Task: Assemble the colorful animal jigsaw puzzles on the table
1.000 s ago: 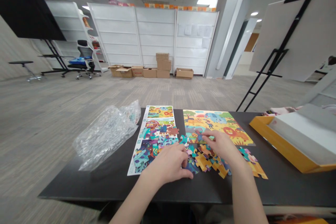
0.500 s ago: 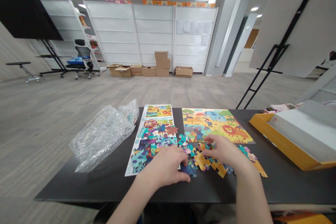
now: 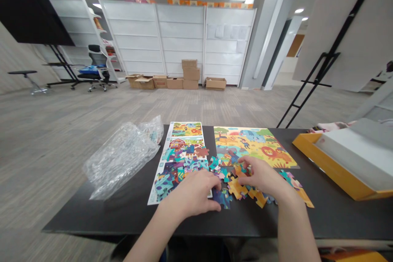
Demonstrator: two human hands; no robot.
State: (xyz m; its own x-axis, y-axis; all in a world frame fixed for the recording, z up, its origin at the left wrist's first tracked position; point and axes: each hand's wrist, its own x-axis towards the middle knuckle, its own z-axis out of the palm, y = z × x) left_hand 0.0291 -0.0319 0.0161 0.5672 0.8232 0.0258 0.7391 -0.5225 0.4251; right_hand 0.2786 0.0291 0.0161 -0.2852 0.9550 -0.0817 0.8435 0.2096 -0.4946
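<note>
My left hand (image 3: 192, 193) rests at the lower right of a printed puzzle sheet (image 3: 159, 186), its fingertips against a dark blue jigsaw piece (image 3: 221, 198). Loose pieces (image 3: 236, 188) in orange, teal and purple lie in a heap between my hands. My right hand (image 3: 260, 177) sits on that heap, fingers curled over an orange-and-teal piece (image 3: 242, 170). Whether it grips that piece is hidden. Just beyond it lies a colourful animal puzzle picture (image 3: 251, 143). More loose pieces (image 3: 291, 182) lie to the right of my right hand.
A crumpled clear plastic bag (image 3: 119, 159) lies left of the sheet on the black table (image 3: 245, 223). An orange-rimmed puzzle box (image 3: 334, 168) stands at the right. Easels with white boards (image 3: 334, 37) rise beyond the table, and cardboard boxes (image 3: 190, 75) sit by far shelves.
My left hand has shifted slightly, leaving the dark blue piece more exposed. My right hand has moved a little over the heap. The view has tilted slightly since the earliest frame.
</note>
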